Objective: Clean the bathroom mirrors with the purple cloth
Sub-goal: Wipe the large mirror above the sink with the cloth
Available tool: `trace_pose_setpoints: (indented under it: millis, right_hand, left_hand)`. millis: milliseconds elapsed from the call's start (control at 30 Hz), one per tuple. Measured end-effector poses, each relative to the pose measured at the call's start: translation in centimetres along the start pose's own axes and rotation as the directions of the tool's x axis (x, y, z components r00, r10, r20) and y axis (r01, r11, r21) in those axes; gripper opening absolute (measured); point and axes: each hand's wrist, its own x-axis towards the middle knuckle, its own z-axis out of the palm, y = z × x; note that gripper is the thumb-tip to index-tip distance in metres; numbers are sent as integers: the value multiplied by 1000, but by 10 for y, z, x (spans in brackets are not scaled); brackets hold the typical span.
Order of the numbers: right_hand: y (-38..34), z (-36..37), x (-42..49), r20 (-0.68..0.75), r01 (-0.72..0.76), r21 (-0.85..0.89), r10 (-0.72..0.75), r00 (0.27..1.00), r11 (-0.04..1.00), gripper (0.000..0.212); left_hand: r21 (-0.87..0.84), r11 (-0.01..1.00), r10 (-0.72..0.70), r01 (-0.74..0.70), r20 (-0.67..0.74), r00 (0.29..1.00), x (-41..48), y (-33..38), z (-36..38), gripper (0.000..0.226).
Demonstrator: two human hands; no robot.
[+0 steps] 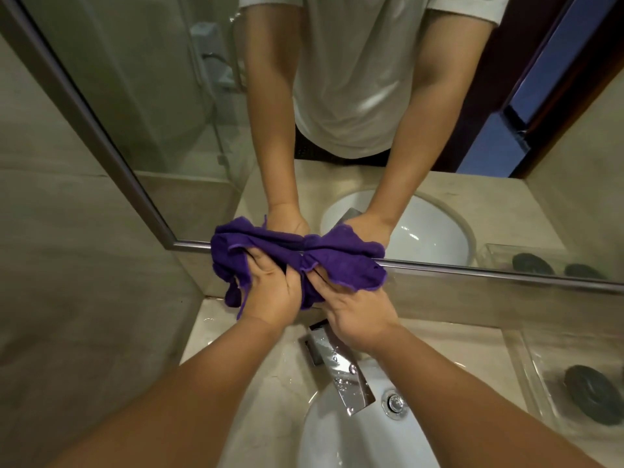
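Curling fingers of left hand (270,292) and right hand (358,312) grip purple cloth (341,265) (bunched, fuzzy).

Obstacles: chrome faucet (341,369) jutting over basin (337,440), glass tray (516,342) (dark discs (589,393) inside) at right, wall (67,265) close left; mirror (152,96) face open above.

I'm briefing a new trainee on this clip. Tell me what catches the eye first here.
The bunched purple cloth stands out at centre, gripped by the left hand and the right hand at the lower edge of the mirror. The glass above doubles the cloth and both arms. Below the hands, a wet chrome faucet juts over the white sink.
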Motion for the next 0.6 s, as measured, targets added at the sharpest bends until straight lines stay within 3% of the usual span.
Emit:
trace_pose_setpoints:
  millis: [167,233,333,600]
  right_hand:
    - [37,-4,-34,-197,-122,-58,108,974,991,73]
    - [58,-8,-50,-252,-194,-85,167,953,977,67]
    - [83,-15,-70,-251,-261,-122,225,941,958,61]
    - [108,-18,-101,-171,-311,-87,294,941,946,57]
  left_hand:
    - [36,997,61,-66,124,990,-17,25,29,74]
    - [44,996,67,-73,120,990,-24,44,46,77]
    - [-91,996,7,-4,36,999,-35,79,58,91]
    - [-131,989,-64,63,-2,998,-64,129,101,91]
